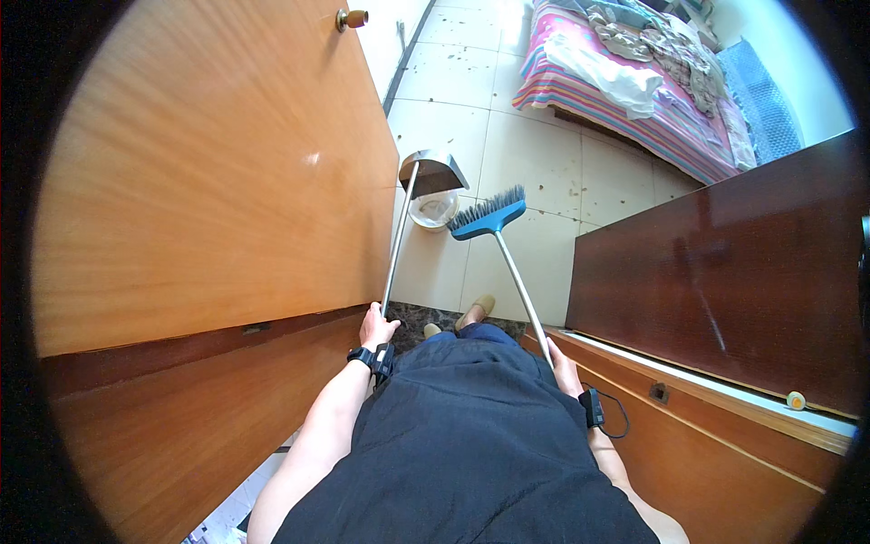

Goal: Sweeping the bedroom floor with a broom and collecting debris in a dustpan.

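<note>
My left hand (pixel 378 326) grips the metal handle of a long-handled dustpan (pixel 435 173), whose pan is held over or beside a small round bin (pixel 433 209) with a clear liner. At my right side, my right hand (pixel 563 367) holds the silvery pole of a broom (pixel 491 216). The broom has a blue head and grey bristles, which point away from me. Its head is just right of the bin; whether it touches the floor I cannot tell. Scattered brown bits (pixel 578 190) lie on the tiled floor.
An orange-brown wooden door (pixel 224 170) stands close on the left, and a dark brown panel (pixel 720 272) on the right. A dark stone threshold (pixel 414 325) is at my feet. Farther off is a bed with a striped sheet (pixel 605 122) and rumpled clothes (pixel 686 64).
</note>
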`<state>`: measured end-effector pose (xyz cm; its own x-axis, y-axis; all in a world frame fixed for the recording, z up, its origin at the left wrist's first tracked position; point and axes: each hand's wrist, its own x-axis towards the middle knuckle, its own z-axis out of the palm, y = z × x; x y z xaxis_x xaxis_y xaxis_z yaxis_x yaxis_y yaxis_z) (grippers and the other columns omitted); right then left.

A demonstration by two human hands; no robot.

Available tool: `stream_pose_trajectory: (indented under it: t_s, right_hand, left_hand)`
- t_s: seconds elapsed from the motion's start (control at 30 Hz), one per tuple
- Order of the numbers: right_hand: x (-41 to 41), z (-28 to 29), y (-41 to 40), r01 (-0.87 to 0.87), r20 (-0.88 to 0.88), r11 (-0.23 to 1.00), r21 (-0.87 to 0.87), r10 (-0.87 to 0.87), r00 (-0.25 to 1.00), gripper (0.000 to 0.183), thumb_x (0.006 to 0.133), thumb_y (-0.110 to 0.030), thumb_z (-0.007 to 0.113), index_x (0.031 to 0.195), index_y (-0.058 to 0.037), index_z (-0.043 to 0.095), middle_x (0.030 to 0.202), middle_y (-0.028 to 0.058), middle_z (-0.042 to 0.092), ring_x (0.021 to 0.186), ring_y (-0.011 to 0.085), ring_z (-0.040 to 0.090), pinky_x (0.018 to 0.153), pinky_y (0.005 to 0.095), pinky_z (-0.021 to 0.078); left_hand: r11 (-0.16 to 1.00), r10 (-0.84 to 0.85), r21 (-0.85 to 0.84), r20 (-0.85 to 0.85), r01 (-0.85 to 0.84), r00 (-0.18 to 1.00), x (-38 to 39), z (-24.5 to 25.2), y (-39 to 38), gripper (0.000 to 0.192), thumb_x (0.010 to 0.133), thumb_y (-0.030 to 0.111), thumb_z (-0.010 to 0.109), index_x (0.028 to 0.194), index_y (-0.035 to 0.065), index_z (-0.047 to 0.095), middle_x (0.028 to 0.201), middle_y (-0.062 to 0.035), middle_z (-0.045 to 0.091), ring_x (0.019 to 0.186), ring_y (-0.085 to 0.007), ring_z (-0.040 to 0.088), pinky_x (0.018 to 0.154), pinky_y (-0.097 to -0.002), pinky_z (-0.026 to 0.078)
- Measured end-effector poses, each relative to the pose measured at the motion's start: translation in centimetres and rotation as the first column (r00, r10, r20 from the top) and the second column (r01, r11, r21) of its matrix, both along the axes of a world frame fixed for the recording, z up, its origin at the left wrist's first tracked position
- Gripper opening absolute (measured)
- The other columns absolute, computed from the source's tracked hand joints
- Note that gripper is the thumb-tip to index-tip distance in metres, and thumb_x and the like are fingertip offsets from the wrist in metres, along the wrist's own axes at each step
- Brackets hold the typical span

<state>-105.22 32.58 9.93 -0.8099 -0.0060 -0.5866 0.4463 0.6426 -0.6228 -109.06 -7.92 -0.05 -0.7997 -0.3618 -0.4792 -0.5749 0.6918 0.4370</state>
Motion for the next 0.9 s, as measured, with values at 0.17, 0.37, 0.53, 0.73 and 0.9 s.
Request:
stream_pose_trajectory:
  t_s: [0.17, 0.37, 0.53, 0.73, 0.9]
  right_hand:
    - [-0.4, 1.3, -1.1, 0.052, -0.033, 0.999, 0.008, -0.051, 0.998, 0.057, 0.076, -0.015, 0.06, 0.127, -0.0076, 0.036, 0.113, 0.0162, 0.052, 0.105, 0.0218, 0.05, 0.086, 0.0272, 0.0366]
    - [-1.7, 2.6, -0.8, -0.021, -0.124, 0.992, 0.126, 0.037, 0.992, 0.06, 0.074, -0.002, 0.054, 0.129, -0.0128, 0.034, 0.094, 0.0149, 0.059, 0.078, 0.0197, 0.057, 0.072, 0.0273, 0.0443]
    - [-1.1, 3.4, 0.1, 0.096, -0.107, 0.986, 0.139, -0.082, 0.991, 0.06, 0.074, -0.004, 0.052, 0.13, -0.0149, 0.034, 0.068, 0.0088, 0.056, 0.049, 0.0114, 0.051, 0.047, 0.026, 0.0436]
    - [-2.6, 2.2, -0.9, 0.09, -0.266, 0.981, 0.171, -0.042, 0.963, 0.06, 0.073, -0.01, 0.052, 0.13, -0.0135, 0.033, 0.064, 0.0077, 0.054, 0.047, 0.0115, 0.048, 0.045, 0.0263, 0.0415]
    - [-4.3, 3.0, -1.3, 0.132, -0.132, 0.991, 0.007, -0.13, 0.983, 0.06, 0.075, -0.003, 0.051, 0.131, -0.0155, 0.033, 0.06, 0.0014, 0.048, 0.044, 0.0065, 0.04, 0.039, 0.0237, 0.0359]
  left_hand:
    - [0.998, -0.021, 0.07, 0.147, 0.01, 0.989, -0.8, 1.4, 0.3, 0.05, 0.061, 0.023, 0.074, 0.096, 0.0028, 0.043, 0.082, -0.0125, 0.057, 0.082, -0.0281, 0.056, 0.071, -0.0379, 0.045]
    - [0.998, 0.012, 0.061, 0.11, -0.019, 0.994, -0.7, 1.5, -0.4, 0.052, 0.061, 0.023, 0.073, 0.098, 0.0027, 0.044, 0.082, -0.0129, 0.057, 0.082, -0.0283, 0.056, 0.071, -0.0378, 0.045]
    - [0.998, 0.013, 0.06, 0.079, -0.018, 0.997, -0.6, 1.5, -1.8, 0.052, 0.06, 0.023, 0.073, 0.098, 0.0029, 0.044, 0.081, -0.0127, 0.057, 0.081, -0.0281, 0.056, 0.07, -0.0383, 0.045]
    - [0.997, 0.005, 0.08, 0.085, -0.012, 0.996, -0.3, 1.2, -1.7, 0.05, 0.06, 0.023, 0.073, 0.096, 0.0029, 0.044, 0.079, -0.0124, 0.057, 0.079, -0.0285, 0.056, 0.068, -0.0387, 0.045]
    - [0.997, 0.006, 0.077, 0.093, -0.013, 0.996, -0.1, 1.0, -2.0, 0.05, 0.06, 0.023, 0.073, 0.096, 0.003, 0.045, 0.081, -0.0129, 0.058, 0.081, -0.0279, 0.057, 0.07, -0.0384, 0.045]
